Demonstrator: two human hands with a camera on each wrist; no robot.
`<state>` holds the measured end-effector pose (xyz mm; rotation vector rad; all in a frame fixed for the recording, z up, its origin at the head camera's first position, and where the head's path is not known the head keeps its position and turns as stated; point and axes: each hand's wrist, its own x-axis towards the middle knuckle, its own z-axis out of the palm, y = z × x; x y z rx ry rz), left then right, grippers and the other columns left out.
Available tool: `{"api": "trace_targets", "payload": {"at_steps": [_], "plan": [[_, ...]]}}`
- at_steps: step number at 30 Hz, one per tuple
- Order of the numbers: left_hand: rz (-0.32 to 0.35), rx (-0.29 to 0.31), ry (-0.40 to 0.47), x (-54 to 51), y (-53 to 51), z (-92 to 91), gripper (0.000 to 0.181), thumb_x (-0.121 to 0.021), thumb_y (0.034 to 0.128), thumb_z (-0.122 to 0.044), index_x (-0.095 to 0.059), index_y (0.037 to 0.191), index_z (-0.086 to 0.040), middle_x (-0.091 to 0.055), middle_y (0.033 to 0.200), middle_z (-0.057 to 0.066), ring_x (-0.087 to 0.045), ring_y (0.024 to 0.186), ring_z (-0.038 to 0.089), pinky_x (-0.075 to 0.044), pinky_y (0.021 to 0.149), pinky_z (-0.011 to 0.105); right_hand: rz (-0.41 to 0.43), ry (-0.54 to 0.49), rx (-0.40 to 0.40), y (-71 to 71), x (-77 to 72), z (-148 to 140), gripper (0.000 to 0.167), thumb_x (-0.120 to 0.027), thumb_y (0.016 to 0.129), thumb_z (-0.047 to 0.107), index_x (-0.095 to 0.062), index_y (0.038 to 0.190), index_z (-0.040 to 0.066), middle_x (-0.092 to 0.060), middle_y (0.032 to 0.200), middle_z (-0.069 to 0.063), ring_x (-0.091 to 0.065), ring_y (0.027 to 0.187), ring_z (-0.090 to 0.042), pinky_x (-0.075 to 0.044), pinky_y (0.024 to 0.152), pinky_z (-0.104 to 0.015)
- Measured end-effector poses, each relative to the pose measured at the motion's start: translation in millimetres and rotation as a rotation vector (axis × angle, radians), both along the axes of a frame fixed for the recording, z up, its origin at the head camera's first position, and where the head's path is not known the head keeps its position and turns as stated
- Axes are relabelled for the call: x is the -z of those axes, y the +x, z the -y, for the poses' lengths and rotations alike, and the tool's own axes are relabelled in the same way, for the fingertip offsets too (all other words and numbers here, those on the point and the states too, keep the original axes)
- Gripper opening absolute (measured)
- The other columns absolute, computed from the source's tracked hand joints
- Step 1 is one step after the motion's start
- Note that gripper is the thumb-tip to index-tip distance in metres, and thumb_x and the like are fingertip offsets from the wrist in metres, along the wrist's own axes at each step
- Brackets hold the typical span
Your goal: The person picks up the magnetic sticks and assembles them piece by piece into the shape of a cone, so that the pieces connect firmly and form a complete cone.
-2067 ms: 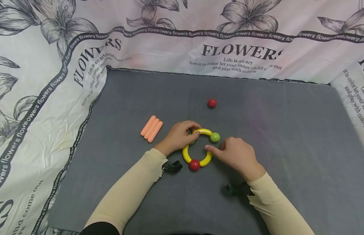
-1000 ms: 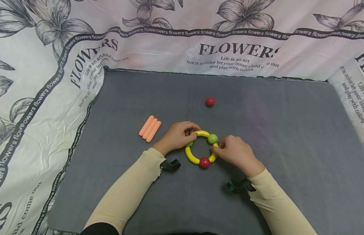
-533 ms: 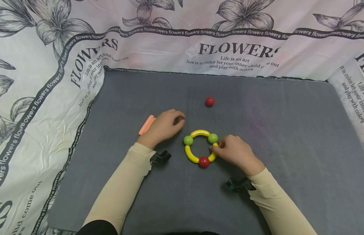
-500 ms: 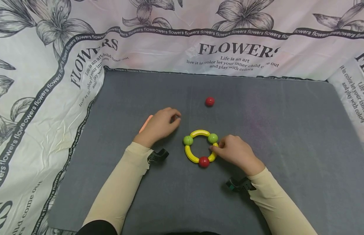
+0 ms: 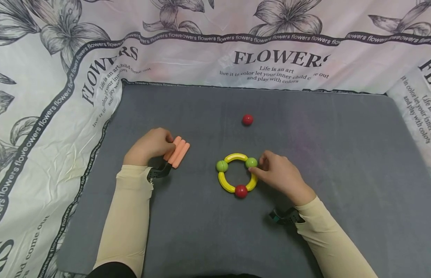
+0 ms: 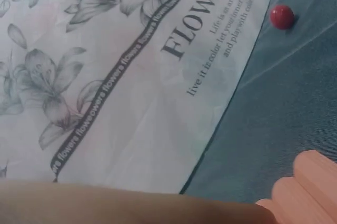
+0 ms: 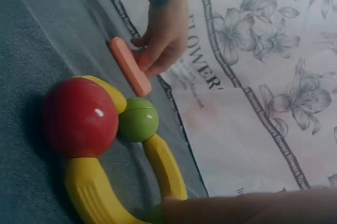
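Note:
In the head view a ring of yellow curved pieces lies on the grey table, joined by a left green ball, a right green ball and a red ball at the bottom. My right hand pinches the right green ball between thumb and finger. My left hand has finger and thumb curled at the leftmost of three orange sticks, which lie side by side. The right wrist view also shows my left hand against an orange stick.
A second red ball lies alone behind the ring. The grey table is bordered at the back and left by a white cloth with flower prints and lettering. Dark bands sit at both wrists.
My left hand has let go of the ring and moved left to the orange sticks. My right hand has shifted from the right yellow piece up to the green ball above it.

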<state>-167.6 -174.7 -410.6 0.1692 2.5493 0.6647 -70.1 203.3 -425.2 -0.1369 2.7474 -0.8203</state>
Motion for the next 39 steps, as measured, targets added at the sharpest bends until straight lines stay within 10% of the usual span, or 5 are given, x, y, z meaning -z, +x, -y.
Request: {"api": "trace_targets", "payload": {"at_steps": [6, 14, 23, 31, 39], "plan": [[0.016, -0.005, 0.021, 4.2, -2.2, -1.2, 0.028, -0.058, 0.0910, -0.010, -0.050, 0.065, -0.016, -0.039, 0.058, -0.002, -0.033, 0.052, 0.015, -0.027, 0.051, 0.031, -0.219, -0.026, -0.125, -2.1, 10.3, 5, 0.039, -0.083, 0.092, 0.029, -0.069, 0.119, 0.006, -0.065, 0.106, -0.011, -0.061, 0.092, -0.027, -0.051, 0.079, -0.043], [-0.084, -0.045, -0.005, -5.3, 1.5, -1.3, 0.013, -0.065, 0.0912, -0.021, -0.066, 0.092, -0.008, -0.059, 0.069, 0.006, -0.054, 0.060, 0.022, -0.040, 0.055, 0.035, -0.354, 0.037, -0.402, -1.7, 20.8, 11, 0.056, -0.080, 0.095, 0.029, -0.063, 0.146, 0.019, -0.057, 0.148, -0.012, -0.053, 0.133, -0.036, -0.044, 0.105, -0.061], [-0.203, 0.098, 0.208, -24.3, 13.7, -32.8, 0.020, -0.071, 0.0920, -0.021, -0.066, 0.110, -0.014, -0.063, 0.092, 0.006, -0.058, 0.079, 0.025, -0.049, 0.071, 0.040, -0.324, 0.069, -0.397, -1.3, 27.6, 12, 0.058, -0.079, 0.096, 0.030, -0.061, 0.149, 0.015, -0.060, 0.146, -0.009, -0.053, 0.135, -0.032, -0.043, 0.107, -0.058], [-0.217, 0.281, 0.508, -14.7, 27.6, -72.9, 0.015, -0.072, 0.0938, -0.018, -0.064, 0.106, -0.016, -0.063, 0.093, 0.001, -0.057, 0.083, 0.019, -0.049, 0.074, 0.036, -0.353, 0.066, -0.395, -1.1, 30.6, 12, 0.056, -0.080, 0.095, 0.028, -0.062, 0.147, 0.016, -0.063, 0.142, -0.009, -0.055, 0.132, -0.032, -0.045, 0.103, -0.057], [-0.270, 0.366, 0.591, -6.2, 36.3, -93.0, 0.010, -0.070, 0.0941, -0.019, -0.064, 0.102, -0.018, -0.063, 0.090, -0.004, -0.058, 0.081, 0.016, -0.048, 0.071, 0.032, -0.361, 0.054, -0.338, -4.7, 31.1, 9, 0.045, -0.077, 0.097, 0.026, -0.068, 0.139, 0.010, -0.067, 0.127, -0.010, -0.061, 0.114, -0.030, -0.053, 0.098, -0.050]]}}
